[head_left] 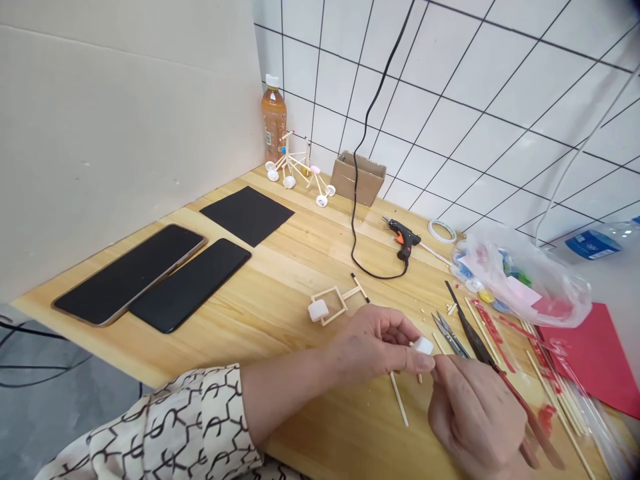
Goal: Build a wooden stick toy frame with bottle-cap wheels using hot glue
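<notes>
My left hand (385, 340) pinches a small white block (423, 345) between thumb and fingers. Close against its thumb tip is my right hand (475, 410), with the fingers curled closed; anything they grip is hidden. A thin wooden stick (399, 400) shows on the table below my left hand. Just beyond that hand lies a small frame of wooden sticks (344, 303), with a white wheel-like piece (318, 310) at one end and a dark-tipped crossbar at the other. Scissors (450, 333) and long-nosed pliers or tweezers (473, 337) lie beside my right hand.
Two phones (130, 273) and a black sheet (247, 215) lie at left. Behind stand a stick tricycle model (300, 167), a drink bottle (274, 120) and a cardboard box (358, 179). A corded glue gun (403, 237), tape roll (442, 231), plastic bag (530, 280) and red sheet (600, 360) occupy the right.
</notes>
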`<state>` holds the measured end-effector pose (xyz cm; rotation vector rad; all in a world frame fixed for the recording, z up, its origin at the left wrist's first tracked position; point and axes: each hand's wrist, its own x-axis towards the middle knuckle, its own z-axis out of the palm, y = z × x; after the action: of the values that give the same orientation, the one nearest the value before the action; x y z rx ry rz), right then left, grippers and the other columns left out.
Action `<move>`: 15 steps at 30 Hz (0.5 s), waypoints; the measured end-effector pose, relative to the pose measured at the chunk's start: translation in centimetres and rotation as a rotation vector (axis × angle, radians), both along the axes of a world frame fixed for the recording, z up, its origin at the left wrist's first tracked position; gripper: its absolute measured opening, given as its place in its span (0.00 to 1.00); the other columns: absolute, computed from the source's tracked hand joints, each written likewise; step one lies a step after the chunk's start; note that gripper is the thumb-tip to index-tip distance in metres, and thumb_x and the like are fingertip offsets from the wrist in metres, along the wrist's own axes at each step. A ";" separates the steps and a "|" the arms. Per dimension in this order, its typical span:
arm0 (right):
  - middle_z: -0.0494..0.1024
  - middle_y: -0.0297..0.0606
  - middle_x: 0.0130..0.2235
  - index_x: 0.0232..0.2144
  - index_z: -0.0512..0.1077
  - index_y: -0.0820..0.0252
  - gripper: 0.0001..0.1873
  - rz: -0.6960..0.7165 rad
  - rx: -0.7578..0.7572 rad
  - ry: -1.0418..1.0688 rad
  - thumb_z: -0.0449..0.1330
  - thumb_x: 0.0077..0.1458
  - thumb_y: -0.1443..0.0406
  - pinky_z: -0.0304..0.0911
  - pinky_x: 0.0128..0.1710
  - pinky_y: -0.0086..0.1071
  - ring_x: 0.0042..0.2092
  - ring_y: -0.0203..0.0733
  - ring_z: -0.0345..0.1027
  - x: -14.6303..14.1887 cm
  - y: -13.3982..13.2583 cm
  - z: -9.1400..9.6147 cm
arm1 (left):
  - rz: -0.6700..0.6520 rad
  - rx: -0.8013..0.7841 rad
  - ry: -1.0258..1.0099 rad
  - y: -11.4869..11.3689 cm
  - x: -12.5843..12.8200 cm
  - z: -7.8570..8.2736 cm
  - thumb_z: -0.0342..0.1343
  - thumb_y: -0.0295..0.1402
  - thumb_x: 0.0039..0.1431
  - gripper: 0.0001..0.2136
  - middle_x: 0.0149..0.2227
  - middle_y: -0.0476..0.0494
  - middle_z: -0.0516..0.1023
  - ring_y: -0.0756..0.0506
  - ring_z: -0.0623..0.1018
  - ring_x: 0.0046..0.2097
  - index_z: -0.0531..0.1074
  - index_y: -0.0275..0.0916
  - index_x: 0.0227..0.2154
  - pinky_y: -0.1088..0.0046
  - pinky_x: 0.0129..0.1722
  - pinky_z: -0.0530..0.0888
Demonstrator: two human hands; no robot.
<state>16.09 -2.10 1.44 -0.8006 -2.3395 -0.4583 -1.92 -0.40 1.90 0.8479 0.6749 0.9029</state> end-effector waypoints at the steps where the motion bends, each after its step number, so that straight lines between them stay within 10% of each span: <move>1: 0.74 0.42 0.28 0.37 0.70 0.63 0.14 -0.003 -0.029 0.016 0.54 0.47 0.77 0.62 0.29 0.33 0.29 0.42 0.67 0.0 0.0 0.0 | 0.006 -0.010 0.001 0.0 0.0 0.0 0.64 0.30 0.38 0.11 0.22 0.50 0.69 0.54 0.66 0.24 0.70 0.32 0.25 0.78 0.24 0.62; 10: 0.63 0.30 0.16 0.23 0.72 0.58 0.13 -0.052 -1.333 0.756 0.56 0.54 0.58 0.52 0.16 0.27 0.17 0.32 0.55 -0.4 0.2 0.2 | 0.150 0.663 0.365 -0.4 -0.8 0.1 0.59 0.28 0.48 0.06 0.26 0.48 0.70 0.53 0.67 0.28 0.74 0.31 0.30 0.77 0.29 0.64; 12: 0.65 0.30 0.17 0.23 0.72 0.58 0.13 -0.053 -1.305 0.731 0.55 0.55 0.59 0.54 0.18 0.27 0.19 0.33 0.57 -0.3 0.2 0.3 | 0.151 0.647 0.360 -0.4 -0.8 0.1 0.59 0.28 0.48 0.06 0.25 0.48 0.70 0.53 0.67 0.28 0.74 0.31 0.30 0.77 0.29 0.64; 15: 0.71 0.33 0.24 0.31 0.72 0.56 0.05 -0.032 -0.810 0.488 0.56 0.54 0.69 0.61 0.25 0.28 0.27 0.37 0.67 -0.2 0.0 0.3 | 0.102 0.404 0.262 -0.3 -0.5 0.0 0.61 0.30 0.45 0.09 0.22 0.50 0.68 0.53 0.65 0.25 0.74 0.31 0.30 0.77 0.25 0.63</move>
<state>15.86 -2.15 1.77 -1.1444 -2.0043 0.6627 -2.46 -0.69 1.88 1.3178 0.7796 1.0486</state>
